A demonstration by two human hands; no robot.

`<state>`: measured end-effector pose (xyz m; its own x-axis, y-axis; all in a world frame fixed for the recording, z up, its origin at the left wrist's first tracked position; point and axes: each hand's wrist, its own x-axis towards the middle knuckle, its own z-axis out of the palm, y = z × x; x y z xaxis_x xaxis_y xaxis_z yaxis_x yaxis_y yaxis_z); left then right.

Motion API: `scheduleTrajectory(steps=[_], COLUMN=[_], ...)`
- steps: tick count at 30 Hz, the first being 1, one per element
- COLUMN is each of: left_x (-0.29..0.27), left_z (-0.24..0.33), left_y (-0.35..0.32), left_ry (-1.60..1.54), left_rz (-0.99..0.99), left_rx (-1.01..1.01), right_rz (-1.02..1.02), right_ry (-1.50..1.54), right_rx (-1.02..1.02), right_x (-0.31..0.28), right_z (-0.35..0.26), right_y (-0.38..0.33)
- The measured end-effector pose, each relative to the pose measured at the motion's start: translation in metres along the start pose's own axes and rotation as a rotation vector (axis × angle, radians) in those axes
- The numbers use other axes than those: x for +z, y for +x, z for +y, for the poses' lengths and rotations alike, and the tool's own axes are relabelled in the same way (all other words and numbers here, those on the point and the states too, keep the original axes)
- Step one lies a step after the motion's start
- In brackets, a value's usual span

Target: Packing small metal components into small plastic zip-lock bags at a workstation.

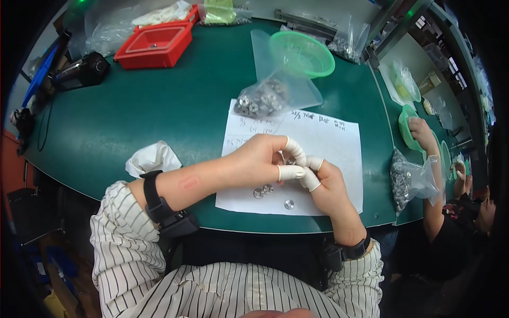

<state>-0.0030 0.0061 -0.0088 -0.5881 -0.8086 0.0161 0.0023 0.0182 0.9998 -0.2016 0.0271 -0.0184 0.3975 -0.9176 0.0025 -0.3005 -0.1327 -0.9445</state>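
My left hand (261, 161) and my right hand (327, 185) meet above a white paper sheet (339, 153) with handwriting. White finger cots cover the thumb and forefinger of both hands. Inside the curl of my left fingers a small round metal part (290, 161) shows, partly covered. My right thumb and forefinger are pinched together against the left fingertips; whatever lies between them is hidden. Below the hands, a few loose metal discs (289, 204) with centre holes rest on the sheet. Beyond them, a clear plastic bag (305, 95) of similar metal parts lies across the sheet's far edge.
A green mesh basket (302, 53) stands at the far side of the green table (201, 100), with a red bin (154, 45) to its left. Crumpled white cloth (152, 159) lies beside my left forearm. At right, a co-worker's hand (421, 132) reaches into a green basket near another parts bag (401, 183).
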Motion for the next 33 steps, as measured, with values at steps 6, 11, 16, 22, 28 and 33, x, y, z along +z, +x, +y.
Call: scheduleTrajectory(steps=[6, 11, 16, 22, 28, 33], left_x=[0.006, 0.000, -0.015, -0.020, -0.008, 0.012], left_z=[0.009, 0.013, 0.014, 0.003, 0.021, 0.047], left_y=[-0.001, 0.002, 0.004, 0.014, 0.000, 0.006], left_ry=[0.003, -0.038, -0.041, -0.133, -0.198, -0.057], left_rz=[0.053, 0.199, 0.213, 0.229, 0.154, 0.153], left_rx=[-0.043, -0.116, -0.217, -0.435, -0.343, -0.275], right_rz=[0.109, 0.251, 0.306, 0.360, 0.431, 0.429], right_ry=[-0.077, -0.376, -0.269, -0.144, -0.075, -0.122], right_rx=[-0.144, -0.366, -0.227, -0.093, -0.107, -0.142], right_x=[0.002, 0.001, 0.003, -0.001, -0.002, -0.003], right_z=[0.001, 0.003, 0.009, 0.011, 0.017, 0.026], right_y=[-0.003, -0.002, -0.005, 0.006, 0.013, 0.017])
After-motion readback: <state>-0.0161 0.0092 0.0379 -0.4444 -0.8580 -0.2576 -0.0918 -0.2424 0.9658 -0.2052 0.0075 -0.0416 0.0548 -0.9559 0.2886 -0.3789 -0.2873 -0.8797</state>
